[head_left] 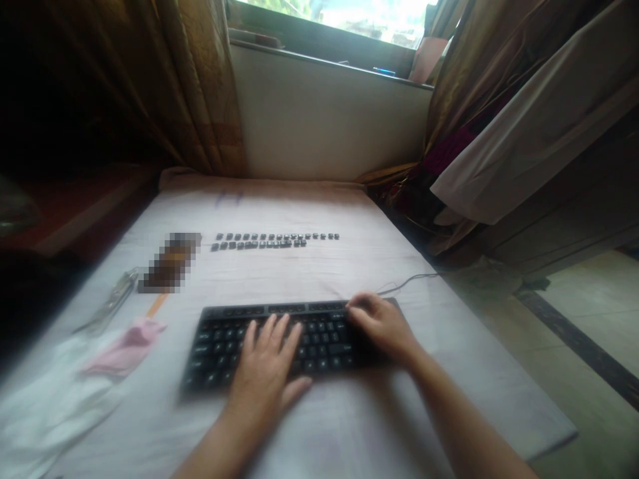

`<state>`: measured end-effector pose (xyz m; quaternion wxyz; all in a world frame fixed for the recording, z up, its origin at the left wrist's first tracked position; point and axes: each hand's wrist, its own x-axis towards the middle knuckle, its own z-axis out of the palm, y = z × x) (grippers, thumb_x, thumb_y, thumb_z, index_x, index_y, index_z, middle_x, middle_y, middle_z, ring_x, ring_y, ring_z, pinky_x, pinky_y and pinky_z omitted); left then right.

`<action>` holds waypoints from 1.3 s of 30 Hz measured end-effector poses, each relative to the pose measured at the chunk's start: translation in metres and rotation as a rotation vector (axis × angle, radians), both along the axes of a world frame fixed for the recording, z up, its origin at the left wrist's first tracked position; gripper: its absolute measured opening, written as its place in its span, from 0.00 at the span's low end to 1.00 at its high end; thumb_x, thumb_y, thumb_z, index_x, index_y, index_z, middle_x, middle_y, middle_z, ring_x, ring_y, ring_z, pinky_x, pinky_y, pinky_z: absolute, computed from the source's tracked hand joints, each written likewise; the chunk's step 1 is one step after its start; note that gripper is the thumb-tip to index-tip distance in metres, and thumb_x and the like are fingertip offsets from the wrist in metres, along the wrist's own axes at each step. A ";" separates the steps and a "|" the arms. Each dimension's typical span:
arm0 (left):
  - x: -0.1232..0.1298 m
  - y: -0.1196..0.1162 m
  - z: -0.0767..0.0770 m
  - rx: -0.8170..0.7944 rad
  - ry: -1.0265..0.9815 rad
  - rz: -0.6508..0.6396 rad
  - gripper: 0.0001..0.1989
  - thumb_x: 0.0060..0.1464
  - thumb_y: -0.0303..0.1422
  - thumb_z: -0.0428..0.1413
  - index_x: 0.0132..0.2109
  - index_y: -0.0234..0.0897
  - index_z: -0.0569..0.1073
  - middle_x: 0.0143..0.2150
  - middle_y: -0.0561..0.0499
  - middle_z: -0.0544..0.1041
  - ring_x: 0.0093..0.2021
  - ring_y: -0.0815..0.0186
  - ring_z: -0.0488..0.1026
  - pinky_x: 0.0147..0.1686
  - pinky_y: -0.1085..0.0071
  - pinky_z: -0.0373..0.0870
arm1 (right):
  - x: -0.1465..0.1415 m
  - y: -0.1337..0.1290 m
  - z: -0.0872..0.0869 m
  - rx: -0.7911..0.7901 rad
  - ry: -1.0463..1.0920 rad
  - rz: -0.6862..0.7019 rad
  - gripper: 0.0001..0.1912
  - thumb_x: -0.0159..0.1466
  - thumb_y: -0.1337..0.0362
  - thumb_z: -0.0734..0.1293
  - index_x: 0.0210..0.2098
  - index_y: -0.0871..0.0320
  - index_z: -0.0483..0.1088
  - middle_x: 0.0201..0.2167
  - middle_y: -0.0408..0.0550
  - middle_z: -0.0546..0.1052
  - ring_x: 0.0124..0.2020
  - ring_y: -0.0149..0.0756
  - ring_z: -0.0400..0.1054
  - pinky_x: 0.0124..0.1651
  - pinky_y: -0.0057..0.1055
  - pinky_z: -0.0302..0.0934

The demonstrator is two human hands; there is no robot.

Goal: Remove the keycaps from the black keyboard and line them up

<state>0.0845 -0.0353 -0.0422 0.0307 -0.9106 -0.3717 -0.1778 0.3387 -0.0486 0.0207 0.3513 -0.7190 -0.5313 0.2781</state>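
A black keyboard (319, 336) lies slightly askew on the white-covered table. My left hand (264, 362) rests flat over its left-middle keys, fingers spread and thumb out toward the front edge. At the keyboard's upper right, my right hand (382, 322) is curled with thumb and fingertips pinched together; anything between them is too small to make out. Around that hand the keyboard's right end looks dark, and its keys cannot be told apart. Beyond the keyboard, small dark keycaps (269, 237) are laid out in two rows, the far row reaching further right.
Along the left lie a pixelated dark object (172, 263), an orange strip (157, 305), a metallic tool (117, 293), a pink cloth (122, 349) and whitish crumpled material (64, 386). A thin cable (407, 283) runs to the table's right edge. Curtains (200, 86) flank the window.
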 end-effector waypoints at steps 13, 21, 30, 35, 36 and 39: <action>0.001 0.000 0.003 -0.002 0.026 -0.006 0.37 0.52 0.46 0.60 0.65 0.36 0.63 0.66 0.38 0.65 0.64 0.44 0.61 0.62 0.42 0.50 | -0.006 0.010 0.014 -0.063 -0.362 0.094 0.09 0.57 0.66 0.65 0.32 0.53 0.78 0.29 0.46 0.82 0.31 0.41 0.76 0.36 0.32 0.66; 0.001 0.000 0.004 -0.018 0.011 -0.001 0.35 0.54 0.47 0.58 0.65 0.38 0.63 0.66 0.39 0.65 0.65 0.44 0.61 0.62 0.43 0.50 | 0.007 0.015 0.010 -0.055 -0.146 0.165 0.07 0.57 0.63 0.65 0.30 0.54 0.77 0.28 0.44 0.81 0.30 0.39 0.75 0.35 0.31 0.66; 0.001 0.000 0.002 -0.036 0.012 -0.002 0.36 0.55 0.47 0.57 0.66 0.38 0.62 0.67 0.39 0.64 0.65 0.44 0.60 0.62 0.41 0.50 | 0.011 0.024 0.012 -0.068 -0.140 0.268 0.07 0.55 0.65 0.67 0.29 0.53 0.78 0.25 0.41 0.80 0.29 0.37 0.74 0.34 0.30 0.66; 0.001 0.000 0.003 -0.023 0.012 -0.004 0.36 0.53 0.47 0.59 0.65 0.37 0.63 0.66 0.38 0.65 0.65 0.44 0.61 0.63 0.42 0.50 | -0.012 0.017 0.004 -0.034 -0.375 0.113 0.09 0.58 0.66 0.64 0.33 0.54 0.77 0.27 0.46 0.81 0.30 0.40 0.76 0.36 0.31 0.65; 0.001 0.000 0.004 -0.021 0.013 -0.006 0.36 0.53 0.46 0.59 0.65 0.36 0.63 0.66 0.38 0.65 0.64 0.44 0.61 0.63 0.42 0.50 | -0.015 0.015 0.002 -0.026 -0.404 0.082 0.10 0.59 0.66 0.63 0.34 0.55 0.77 0.28 0.47 0.81 0.31 0.41 0.76 0.37 0.32 0.65; 0.001 -0.001 0.005 -0.029 0.002 0.000 0.35 0.54 0.47 0.58 0.65 0.37 0.63 0.66 0.39 0.65 0.64 0.45 0.61 0.63 0.43 0.50 | -0.018 0.013 0.001 -0.014 -0.419 0.078 0.09 0.60 0.65 0.63 0.34 0.55 0.76 0.28 0.48 0.81 0.31 0.42 0.76 0.37 0.33 0.65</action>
